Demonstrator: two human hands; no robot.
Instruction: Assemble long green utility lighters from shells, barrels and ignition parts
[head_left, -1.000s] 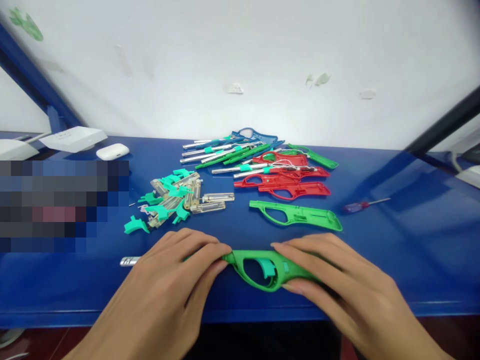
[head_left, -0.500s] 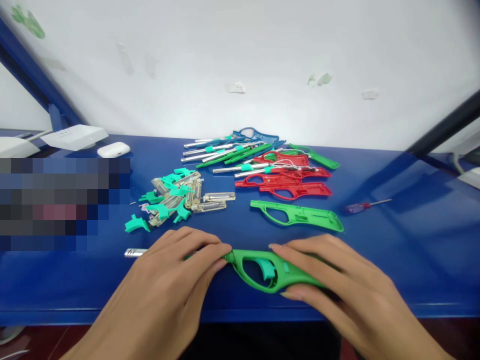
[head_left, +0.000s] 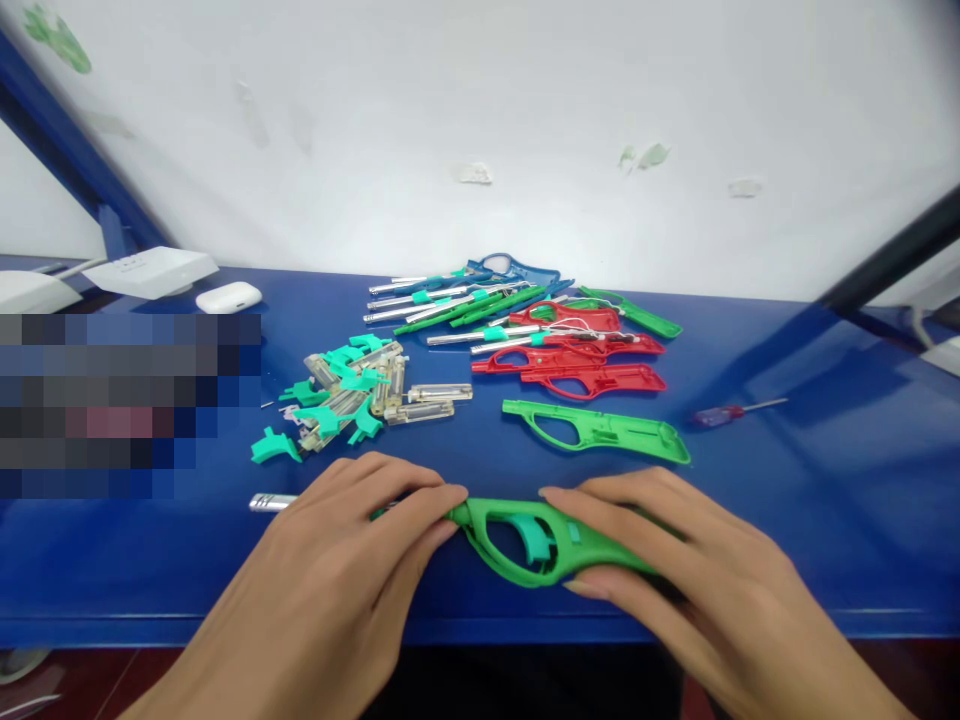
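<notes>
A green utility lighter (head_left: pixel 514 580) lies level across the front of the table, between my two hands. My left hand (head_left: pixel 349 560) is closed round its neck, hiding most of the metal tube, whose slotted tip (head_left: pixel 271 502) sticks out to the left. Round the handle end, my right hand (head_left: pixel 675 560) grips with the thumb below and the fingers above. A teal trigger (head_left: pixel 534 538) shows inside the guard loop. Along the loop's lower edge a gap shows between the two shell halves. Just beyond, an open green half shell (head_left: pixel 630 430) rests on the table.
Teal triggers (head_left: pixel 326 420) and clear fuel tanks (head_left: pixel 439 392) are heaped at centre left. Behind lie red half shells (head_left: pixel 622 380), metal tubes (head_left: pixel 457 338) and blue shells (head_left: pixel 525 270). A screwdriver (head_left: pixel 716 412) is at right, a white case (head_left: pixel 229 297) at left.
Both hands keep their hold on the lighter, nearly still. The trigger looks shifted very slightly, and the view has moved a little.
</notes>
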